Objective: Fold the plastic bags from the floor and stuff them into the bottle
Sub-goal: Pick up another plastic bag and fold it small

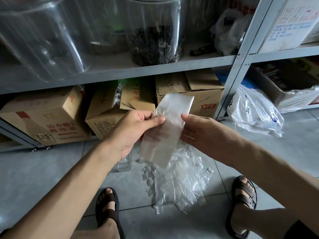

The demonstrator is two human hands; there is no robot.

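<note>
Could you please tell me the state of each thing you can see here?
clear bag: folded to a flat strip, held off the floor.
left hand: pinches one long edge of it.
right hand: holds the opposite edge.
pile of bags: loose, unfolded, on the floor.
jar: upright on the shelf, partly filled.
middle box: flaps open.
printed bag: crumpled on the floor.

Floor (pixel 43 178): grey tiles | clear plastic bags (pixel 181 183) | white bag (pixel 255 114) | 2 sandals (pixel 107 199)
</note>
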